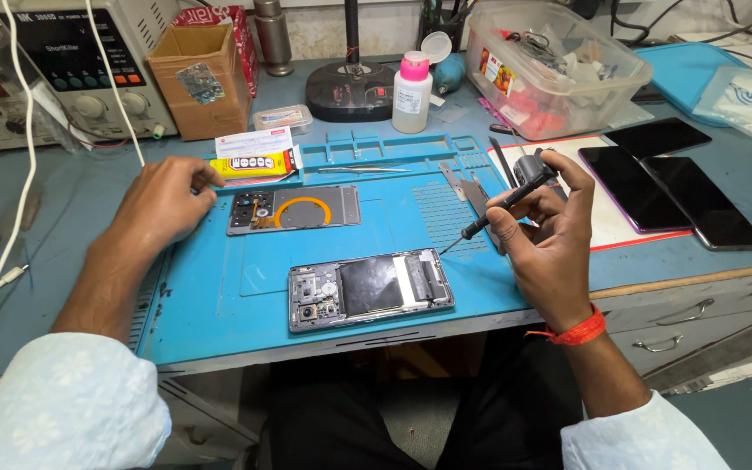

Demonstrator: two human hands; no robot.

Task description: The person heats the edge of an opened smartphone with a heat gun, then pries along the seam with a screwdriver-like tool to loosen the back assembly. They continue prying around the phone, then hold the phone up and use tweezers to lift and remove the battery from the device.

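An opened phone body lies near the front edge of the blue work mat, its inner parts facing up. Behind it rests the removed back cover with a copper coil ring. My right hand grips a small black screwdriver, its tip pointing down-left just above the mat, right of the phone body. My left hand rests curled on the mat's left edge, fingertips at the yellow glue tube package, holding nothing that I can see.
Several dark phones lie to the right on a white sheet. Behind the mat stand a pink-capped white bottle, a cardboard box, a clear plastic tub, a lamp base and a power supply unit. Tweezers lie on the mat's tray.
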